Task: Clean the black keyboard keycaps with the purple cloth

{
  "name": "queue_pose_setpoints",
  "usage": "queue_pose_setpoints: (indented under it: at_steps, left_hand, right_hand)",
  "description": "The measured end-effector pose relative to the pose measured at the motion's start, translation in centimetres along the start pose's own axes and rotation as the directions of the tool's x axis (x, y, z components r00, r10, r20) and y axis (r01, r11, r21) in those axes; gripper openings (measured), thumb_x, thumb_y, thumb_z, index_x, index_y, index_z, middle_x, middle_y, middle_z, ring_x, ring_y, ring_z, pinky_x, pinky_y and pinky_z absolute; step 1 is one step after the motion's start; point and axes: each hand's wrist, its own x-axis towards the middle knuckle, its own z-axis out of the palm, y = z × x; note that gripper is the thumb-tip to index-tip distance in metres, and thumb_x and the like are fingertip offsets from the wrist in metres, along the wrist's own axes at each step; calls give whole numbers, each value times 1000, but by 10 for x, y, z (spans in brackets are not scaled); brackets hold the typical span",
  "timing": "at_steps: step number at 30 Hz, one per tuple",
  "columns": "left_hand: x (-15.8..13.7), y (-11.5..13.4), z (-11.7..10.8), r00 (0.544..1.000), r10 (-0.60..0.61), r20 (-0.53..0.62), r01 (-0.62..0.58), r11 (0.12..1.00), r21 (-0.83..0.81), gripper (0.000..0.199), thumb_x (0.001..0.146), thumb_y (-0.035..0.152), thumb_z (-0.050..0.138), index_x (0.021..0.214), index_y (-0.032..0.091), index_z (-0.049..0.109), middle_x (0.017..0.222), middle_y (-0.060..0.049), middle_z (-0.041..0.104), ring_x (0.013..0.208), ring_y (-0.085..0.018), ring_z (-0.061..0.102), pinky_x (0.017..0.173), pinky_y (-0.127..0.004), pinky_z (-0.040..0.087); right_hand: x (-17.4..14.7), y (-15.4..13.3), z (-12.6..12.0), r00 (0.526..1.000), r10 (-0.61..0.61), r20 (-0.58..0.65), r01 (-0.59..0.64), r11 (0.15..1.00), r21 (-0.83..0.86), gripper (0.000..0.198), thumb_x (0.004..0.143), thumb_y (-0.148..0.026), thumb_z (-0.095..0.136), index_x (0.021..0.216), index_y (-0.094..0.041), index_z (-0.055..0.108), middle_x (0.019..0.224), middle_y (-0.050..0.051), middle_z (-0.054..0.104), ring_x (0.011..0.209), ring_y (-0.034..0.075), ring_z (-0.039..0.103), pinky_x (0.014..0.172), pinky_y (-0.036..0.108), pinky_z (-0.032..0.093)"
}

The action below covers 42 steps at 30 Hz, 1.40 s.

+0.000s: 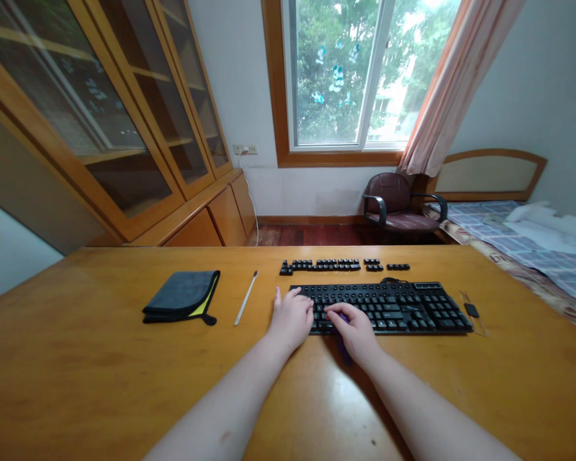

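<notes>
A black keyboard lies on the wooden table in front of me. Over its left end rests my left hand, fingers bent a little and thumb held apart, with nothing visible in it. My right hand is closed around a slim dark purple item, partly hidden by the palm; its kind does not show. The right fingertips are at the keyboard's lower left keys. Behind the keyboard, loose black keycaps stand in rows. At its right side lies a wire keycap puller with a black grip.
To the left are a white toothbrush and a folded grey cloth with black edging and a yellow inside. Beyond the table stand a glass-fronted cabinet, a maroon armchair and a bed.
</notes>
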Motion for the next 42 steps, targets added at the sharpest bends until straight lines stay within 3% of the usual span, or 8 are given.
queue_pose_setpoints:
  at_steps: [5, 8, 12, 14, 23, 31, 36, 42]
  left_hand:
    - [-3, -2, 3, 1000, 15, -21, -16, 1000, -19, 21, 80, 20, 52, 91, 25, 69, 97, -4, 70, 112, -27, 51, 105, -63, 5]
    - [0, -12, 0, 996, -13, -83, 8, 998, -59, 20, 83, 27, 49, 89, 26, 68, 96, -3, 70, 105, -24, 55, 106, -56, 17]
    - [13, -38, -9, 960, -167, -227, 160, 986, -47, 26, 85, 26, 45, 102, 21, 64, 106, -6, 65, 101, -21, 57, 96, -39, 40]
    - [24, -50, -13, 947, -236, -216, 242, 970, 1, 26, 82, 24, 48, 102, 19, 64, 105, -8, 64, 100, -22, 57, 92, -36, 42]
    - [66, -83, -6, 975, -75, -207, 127, 959, 253, 21, 81, 22, 53, 96, 26, 67, 103, -6, 64, 99, -23, 54, 101, -44, 30]
    - [63, -85, 7, 989, -5, -150, 42, 967, 249, 16, 77, 24, 59, 90, 27, 68, 108, -4, 64, 106, -25, 49, 108, -51, 15]
    - [64, -85, 7, 985, -32, -171, 72, 971, 229, 30, 77, 23, 60, 106, 26, 63, 106, -6, 64, 104, -25, 50, 107, -50, 17]
    - [62, -85, 8, 986, -36, -160, 71, 973, 218, 16, 76, 23, 60, 89, 25, 68, 103, -5, 65, 104, -25, 50, 107, -51, 16]
  right_hand:
    - [0, -1, 0, 1000, -7, 3, 7, 1000, -6, 16, 77, -30, 56, 82, -19, 68, 84, 5, 69, 82, 21, 62, 78, 34, 45]
    - [0, -4, -1, 1000, 5, 3, -5, 1000, -16, 17, 77, -30, 56, 81, -19, 68, 83, 5, 69, 81, 22, 62, 78, 34, 44]
    - [-1, -5, 0, 1000, 20, 2, -20, 1000, -13, 17, 77, -31, 56, 80, -19, 68, 82, 5, 69, 81, 22, 62, 77, 34, 44]
    - [-1, -4, 0, 1000, 22, 2, -22, 1000, -10, 18, 77, -32, 56, 80, -19, 68, 82, 5, 69, 81, 22, 62, 77, 34, 44]
    - [-1, -5, -1, 1000, 27, -2, -27, 1000, -16, 19, 76, -33, 56, 81, -19, 69, 81, 6, 70, 80, 22, 63, 76, 34, 45]
    - [-3, -7, -1, 999, 42, -11, -42, 999, -15, 18, 76, -34, 57, 79, -20, 70, 82, 6, 71, 83, 23, 63, 77, 34, 46]
    - [-2, -7, -1, 999, 37, -2, -37, 999, -19, 19, 76, -34, 57, 79, -20, 70, 82, 6, 71, 83, 23, 63, 78, 35, 45]
    - [-2, -6, 0, 999, 35, -3, -35, 999, -22, 19, 77, -33, 56, 79, -20, 69, 81, 6, 70, 81, 22, 62, 76, 34, 45]
